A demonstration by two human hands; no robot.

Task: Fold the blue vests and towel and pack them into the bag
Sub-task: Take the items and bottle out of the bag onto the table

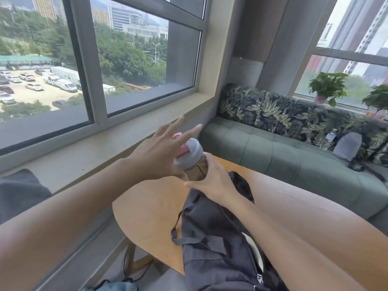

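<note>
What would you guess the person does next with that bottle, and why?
Probably lower the bottle into the black bag. The right hand grips its body just above the bag on the table, while the left hand rests open-fingered against the cap.

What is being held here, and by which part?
The right hand grips the bottle around its body, below the grey cap. The left hand is spread open against the cap.

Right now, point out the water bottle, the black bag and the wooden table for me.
water bottle [190, 153]: head view, on its grey lid.
black bag [212, 232]: head view, on the dark fabric by the strap.
wooden table [147, 208]: head view, on bare tabletop left of the bag.
</note>
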